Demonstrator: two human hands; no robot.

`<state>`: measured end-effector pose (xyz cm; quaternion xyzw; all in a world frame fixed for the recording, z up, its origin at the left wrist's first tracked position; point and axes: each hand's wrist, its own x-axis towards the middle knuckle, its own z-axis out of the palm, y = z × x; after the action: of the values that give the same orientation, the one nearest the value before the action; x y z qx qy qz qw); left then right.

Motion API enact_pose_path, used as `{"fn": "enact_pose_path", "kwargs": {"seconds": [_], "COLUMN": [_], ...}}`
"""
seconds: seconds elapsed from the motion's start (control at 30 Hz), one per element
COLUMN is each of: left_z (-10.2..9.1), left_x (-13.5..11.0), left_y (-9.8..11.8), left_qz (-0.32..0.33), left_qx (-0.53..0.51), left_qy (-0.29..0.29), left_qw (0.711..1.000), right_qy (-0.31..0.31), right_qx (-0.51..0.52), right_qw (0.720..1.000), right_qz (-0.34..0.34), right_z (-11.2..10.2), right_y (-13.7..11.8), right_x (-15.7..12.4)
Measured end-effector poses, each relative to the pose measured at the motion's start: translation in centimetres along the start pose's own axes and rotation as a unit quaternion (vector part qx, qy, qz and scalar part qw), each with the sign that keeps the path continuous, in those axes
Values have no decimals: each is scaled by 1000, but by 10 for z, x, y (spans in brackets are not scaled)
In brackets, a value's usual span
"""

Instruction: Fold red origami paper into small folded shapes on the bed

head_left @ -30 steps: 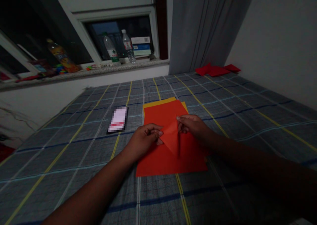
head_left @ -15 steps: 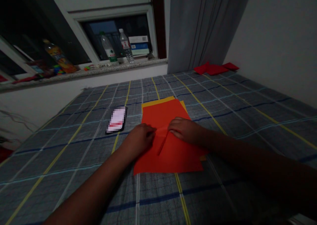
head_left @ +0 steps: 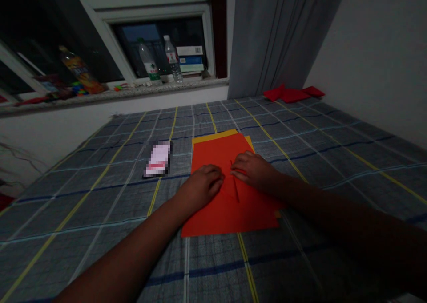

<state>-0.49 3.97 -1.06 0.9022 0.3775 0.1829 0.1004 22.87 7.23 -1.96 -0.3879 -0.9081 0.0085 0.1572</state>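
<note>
Here, the left hand (head_left: 200, 185) and right hand (head_left: 251, 169) work close together at a folded piece (head_left: 230, 188) of red-orange paper

The plaid cover (head_left: 213, 263), a woven cloth in grey, is crossed by yellow, white, navy and pale blue stripes. Behind it, at the upper right, a grey curtain (head_left: 256, 36) hangs in long vertical pleats. Both forearms are bare, entering from the lower corners and converging on the middle. Beneath the hands lies a red-orange sheet (head_left: 230, 223), smooth, matt and roughly rectangular; a yellow sheet (head_left: 213, 137) shows as a narrow margin beyond its far edge.

The left hand lies back uppermost, fingers curled inward and thumb tucked below them, the tips at the left side of the folded piece. The right hand faces it, fingers bent and drawn close, thumb and forefinger near together at the upper part of a thin, dark raised edge. Whether either hand actually pinches the paper cannot be told.

Well apart at the far right, red packets (head_left: 293, 94) lie overlapping, flat and angular. To the left of the sheets is a phone (head_left: 158, 159), dark-rimmed, its lit screen pixelated. Smallest of the paper forms, the folded piece is on the red-orange sheet, between the two hands; its near colour match leaves the outline faint, apart from the raised edge slanting toward the viewer.
</note>
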Motion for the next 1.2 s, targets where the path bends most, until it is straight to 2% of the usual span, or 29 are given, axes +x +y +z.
{"fn": "enact_pose_path", "kwargs": {"seconds": [0.17, 0.37, 0.47, 0.63, 0.83, 0.97, 1.2], "left_z": [-2, 0, 1, 0, -5, -5, -5], "left_x": [0, 0, -1, -4, -3, -2, -1], "left_y": [1, -1, -2, 0, 8, 11, 13], "left_qz": [-22, -11, -11, -14, -12, -18, -12], "left_qx": [-17, -12, -9, -5, 26, 42, 43], "left_qy": [-11, -12, -11, -10, -12, -21, -20], "left_qw": [1000, 1000, 1000, 1000, 1000, 999, 999], "right_qy": [7, -21, -40, -47, 4, -24, -47], "right_qx": [27, 53, 43, 23, 45, 38, 45], "right_qw": [1000, 989, 985, 987, 995, 998, 997], "right_qz": [12, 138, 164, 151, 92, 51, 36], "right_z": [5, 6, 5, 7, 9, 7, -1], "right_y": [3, 1, -2, 1, 4, 5, 7], "right_x": [1, 5, 6, 3, 0, -1, -2]}}
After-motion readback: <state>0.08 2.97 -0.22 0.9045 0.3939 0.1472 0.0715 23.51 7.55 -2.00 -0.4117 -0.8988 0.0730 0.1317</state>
